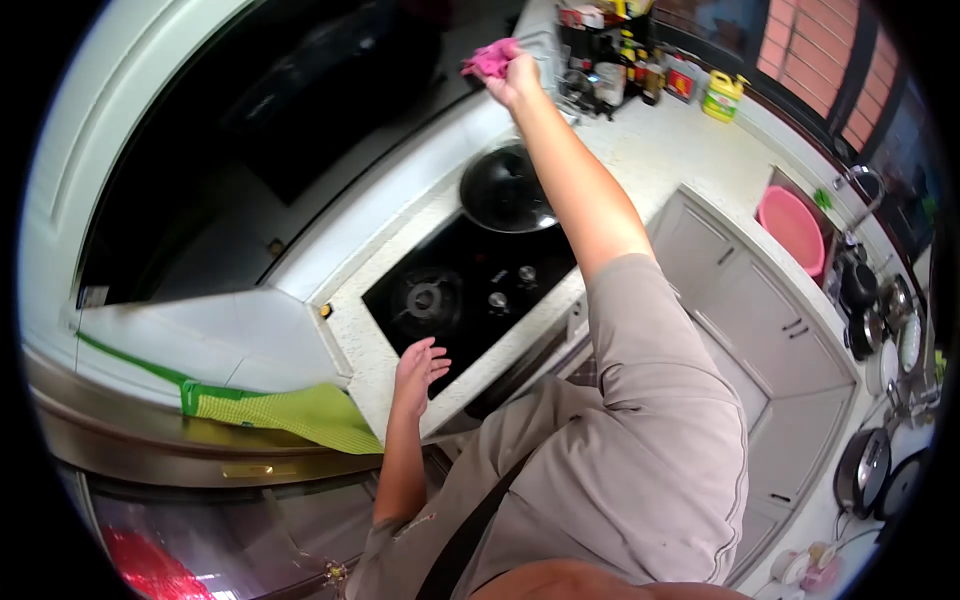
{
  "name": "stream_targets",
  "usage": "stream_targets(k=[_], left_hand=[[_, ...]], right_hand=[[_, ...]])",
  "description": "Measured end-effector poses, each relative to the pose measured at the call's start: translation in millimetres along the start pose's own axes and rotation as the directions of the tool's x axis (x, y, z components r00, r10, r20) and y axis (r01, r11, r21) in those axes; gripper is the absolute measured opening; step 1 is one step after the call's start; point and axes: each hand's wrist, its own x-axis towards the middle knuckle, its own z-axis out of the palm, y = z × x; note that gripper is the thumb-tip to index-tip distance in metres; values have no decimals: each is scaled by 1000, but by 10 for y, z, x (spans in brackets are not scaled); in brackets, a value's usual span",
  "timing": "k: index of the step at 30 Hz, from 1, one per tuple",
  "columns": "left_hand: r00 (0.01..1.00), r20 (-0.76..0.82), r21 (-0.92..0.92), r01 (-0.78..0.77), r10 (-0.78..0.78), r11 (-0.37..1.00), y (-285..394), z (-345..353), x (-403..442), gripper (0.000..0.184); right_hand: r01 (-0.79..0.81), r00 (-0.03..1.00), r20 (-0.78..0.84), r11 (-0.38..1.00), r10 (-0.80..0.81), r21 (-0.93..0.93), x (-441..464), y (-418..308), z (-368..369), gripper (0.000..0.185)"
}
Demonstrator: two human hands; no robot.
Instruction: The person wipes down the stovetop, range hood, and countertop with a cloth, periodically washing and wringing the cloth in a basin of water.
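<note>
My right hand (515, 78) is stretched far up and forward, its fingers closed on a crumpled pink cloth (490, 60). The cloth lies at the edge of a large dark glossy panel (330, 110) behind the hob; whether it touches the panel I cannot tell. Lower down, my left hand (420, 372) hovers by the near left part of the black gas hob (465, 290), fingers apart and nothing in them. A burner (424, 298) and two knobs show between the arms. On the far burner sits a dark wok or lid (508, 190), partly hidden by my right forearm.
Bottles and jars (630, 70) crowd a rack at the back corner, near a yellow detergent jug (723, 97). To the right, a pink basin (792, 228) stands in the sink, with pans (862, 470) beyond. A green cloth (290, 415) hangs at left.
</note>
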Motion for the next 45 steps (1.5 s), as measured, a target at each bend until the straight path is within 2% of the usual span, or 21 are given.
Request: stream_targets(k=[2, 6, 10, 12, 14, 16, 17, 19, 24, 26, 28, 31, 35, 37, 38, 40, 41, 42, 43, 44, 45], left_hand=[[995, 94, 23, 15, -17, 1000, 27, 569, 119, 31], [953, 298, 48, 46, -59, 998, -9, 1869, 290, 29], [858, 502, 106, 69, -113, 992, -131, 2983, 494, 31], [805, 581, 131, 46, -114, 990, -158, 3420, 517, 32], [745, 645, 167, 77, -168, 983, -263, 3754, 573, 34], [699, 684, 213, 85, -210, 973, -353, 4039, 609, 34], [681, 694, 242, 86, -235, 966, -421, 4153, 649, 34], [662, 702, 272, 91, -262, 958, -515, 4362, 728, 35], [601, 715, 353, 131, -358, 926, -723, 4791, 980, 36], [606, 709, 349, 140, -359, 927, -836, 4899, 1136, 36], [632, 673, 421, 101, -384, 902, -908, 5004, 1317, 35], [669, 630, 432, 119, -394, 894, -1015, 5110, 1627, 34], [721, 578, 411, 148, -383, 899, -1147, 5123, 1993, 34], [751, 548, 419, 134, -368, 898, -1138, 5122, 2183, 34], [765, 531, 411, 144, -365, 900, -1113, 5127, 2268, 34], [812, 451, 419, 174, -370, 891, -1064, 5113, 2371, 35], [822, 432, 413, 187, -372, 892, -1051, 5092, 2422, 35], [832, 415, 409, 189, -367, 893, -1037, 5065, 2469, 35], [842, 399, 405, 193, -363, 894, -1027, 5041, 2497, 35], [849, 381, 397, 207, -366, 894, -1010, 5024, 2510, 35], [863, 366, 370, 209, -349, 905, -976, 5006, 2537, 36]], right_hand=[[-85, 996, -5, 996, 85, -13, -497, -324, -220, 25], [-254, 961, -159, 952, 227, -171, -1593, -1110, -867, 32], [-286, 939, -271, 918, 212, -273, -2481, -1912, -1656, 36], [-285, 945, -250, 903, 209, -322, -2889, -2248, -1965, 38], [-356, 928, -253, 851, 273, -387, -3190, -2578, -2328, 39], [-359, 894, -438, 738, 96, -571, -3454, -2812, -2519, 38], [-369, 890, -445, 733, 101, -571, -3560, -2925, -2588, 38], [-433, 886, -458, 471, 69, -768, -3713, -3118, -2668, 32], [-537, 836, -536, 371, 116, -758, -3847, -3363, -3179, 31], [-560, 828, -557, 152, 63, -814, -3814, -3395, -3405, 31], [-610, 792, -605, 153, 81, -778, -3712, -3398, -3448, 28], [-461, 878, -467, -80, 106, -884, -3386, -3398, -3607, 25], [-472, 857, -468, -37, 214, -881, -2698, -3209, -3620, 30], [-368, 905, -335, 84, 262, -926, -2239, -3056, -3747, 37], [-366, 899, -330, 83, 287, -927, -2039, -2989, -3777, 37], [-493, 833, -340, 307, 435, -814, -1705, -2840, -3753, 40], [-581, 791, -335, 458, 511, -673, -1582, -2710, -3877, 44], [-591, 780, -330, 450, 532, -670, -1469, -2630, -3968, 44], [-473, 794, -365, 116, 487, -873, -1380, -2562, -4051, 50], [-288, 820, -371, -246, 436, -925, -1332, -2500, -4129, 57], [-258, 810, -286, -127, 513, -958, -1331, -2437, -4205, 65]])
